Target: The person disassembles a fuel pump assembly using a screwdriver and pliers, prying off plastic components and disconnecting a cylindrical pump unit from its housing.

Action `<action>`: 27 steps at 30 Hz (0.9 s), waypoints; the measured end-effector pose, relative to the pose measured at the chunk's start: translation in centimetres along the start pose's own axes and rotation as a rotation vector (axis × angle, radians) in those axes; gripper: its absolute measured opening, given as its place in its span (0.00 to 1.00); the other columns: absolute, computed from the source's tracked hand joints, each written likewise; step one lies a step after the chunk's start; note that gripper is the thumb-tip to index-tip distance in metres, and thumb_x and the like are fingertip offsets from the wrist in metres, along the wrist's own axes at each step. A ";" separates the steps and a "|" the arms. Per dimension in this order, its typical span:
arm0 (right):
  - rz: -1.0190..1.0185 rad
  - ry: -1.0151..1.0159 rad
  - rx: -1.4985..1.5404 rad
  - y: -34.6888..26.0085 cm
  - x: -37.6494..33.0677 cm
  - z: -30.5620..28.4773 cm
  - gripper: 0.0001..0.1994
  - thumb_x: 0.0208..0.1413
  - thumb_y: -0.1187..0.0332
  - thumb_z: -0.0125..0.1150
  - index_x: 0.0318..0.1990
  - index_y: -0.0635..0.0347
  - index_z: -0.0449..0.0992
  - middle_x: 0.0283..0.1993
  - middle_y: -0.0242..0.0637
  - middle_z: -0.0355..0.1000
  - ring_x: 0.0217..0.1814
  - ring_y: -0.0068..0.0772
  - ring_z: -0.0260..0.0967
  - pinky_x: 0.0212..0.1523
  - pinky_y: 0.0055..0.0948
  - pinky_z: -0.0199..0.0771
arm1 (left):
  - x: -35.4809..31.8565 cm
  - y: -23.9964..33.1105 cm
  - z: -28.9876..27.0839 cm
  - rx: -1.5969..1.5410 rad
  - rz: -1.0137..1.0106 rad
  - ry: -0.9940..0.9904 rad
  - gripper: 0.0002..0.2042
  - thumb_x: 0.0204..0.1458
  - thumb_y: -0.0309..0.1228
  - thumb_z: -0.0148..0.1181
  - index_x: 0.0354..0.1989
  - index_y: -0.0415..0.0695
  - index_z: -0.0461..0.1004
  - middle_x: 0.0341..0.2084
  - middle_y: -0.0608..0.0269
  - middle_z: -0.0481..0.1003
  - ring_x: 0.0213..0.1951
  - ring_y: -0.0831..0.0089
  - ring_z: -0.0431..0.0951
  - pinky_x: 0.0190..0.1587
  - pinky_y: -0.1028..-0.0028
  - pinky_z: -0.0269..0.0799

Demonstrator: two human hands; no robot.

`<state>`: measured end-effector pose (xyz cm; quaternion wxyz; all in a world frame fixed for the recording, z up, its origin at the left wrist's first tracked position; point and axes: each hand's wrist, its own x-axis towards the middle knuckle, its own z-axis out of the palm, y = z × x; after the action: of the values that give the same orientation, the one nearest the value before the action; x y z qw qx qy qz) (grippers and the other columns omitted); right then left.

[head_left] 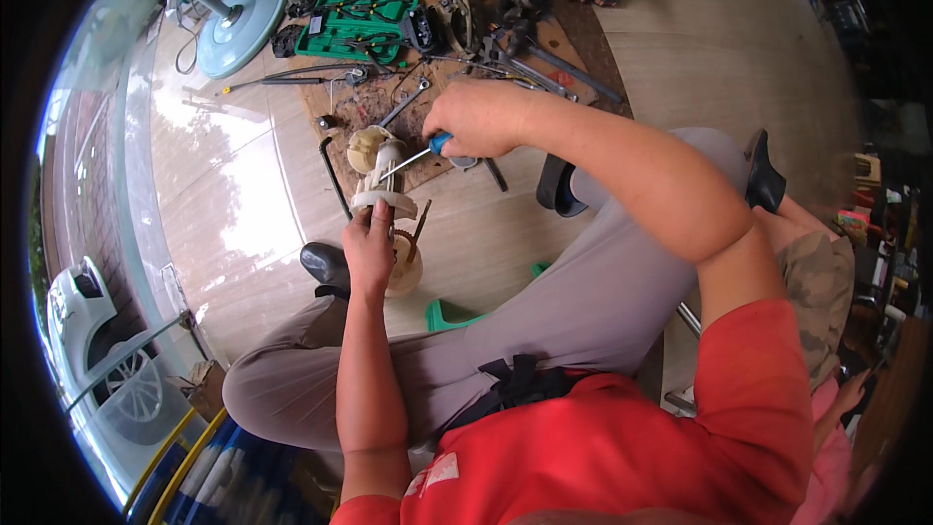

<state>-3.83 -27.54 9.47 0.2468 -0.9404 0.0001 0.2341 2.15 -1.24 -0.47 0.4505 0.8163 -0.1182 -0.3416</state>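
Part in hand: a cream-white cylindrical plastic assembly (382, 196), held upright above the floor, in front of the seated person's knees.
Left hand (369, 251): clamped around the assembly's lower body, fingers wrapped on its side.
Right hand (478, 119): closed on the blue handle of a screwdriver (413, 157), whose shaft slants down to the assembly's top.
Beneath: a brown mat (389, 112) on the pale floor (243, 204), strewn with wrenches.
Farther off: an open green tool case (358, 27), a round pale-blue fan base (238, 21) to its left.
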 end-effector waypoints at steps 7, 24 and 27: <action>0.022 0.164 0.026 0.7 -1.1 -1.1 0.23 0.55 0.52 0.64 0.51 0.61 0.77 0.41 0.51 0.76 0.47 0.50 0.75 0.46 0.42 0.74 | 0.6 0.9 1.2 -0.230 -0.119 -0.071 0.24 0.62 0.48 0.54 0.39 0.33 0.77 0.23 0.68 0.73 0.24 0.82 0.65 0.25 0.77 0.60; -0.063 0.535 0.615 0.8 -5.4 -6.3 0.32 0.58 0.48 0.62 0.63 0.61 0.68 0.35 0.33 0.74 0.32 0.19 0.70 0.31 0.22 0.73 | 0.3 1.3 0.2 -0.837 -0.116 -0.270 0.22 0.63 0.50 0.51 0.39 0.39 0.70 0.20 0.73 0.63 0.20 0.83 0.57 0.23 0.79 0.53; 0.041 0.651 0.543 3.4 -4.8 -6.1 0.30 0.59 0.49 0.62 0.61 0.63 0.70 0.35 0.33 0.75 0.31 0.20 0.70 0.32 0.24 0.74 | 0.7 0.9 -0.3 -0.896 -0.063 -0.250 0.21 0.65 0.49 0.48 0.41 0.39 0.70 0.19 0.74 0.61 0.19 0.82 0.57 0.23 0.79 0.53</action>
<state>-5.77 -33.91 14.71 0.4681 -0.8658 0.1586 -0.0786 2.98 -1.88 0.11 0.7304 0.4971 0.0123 -0.4683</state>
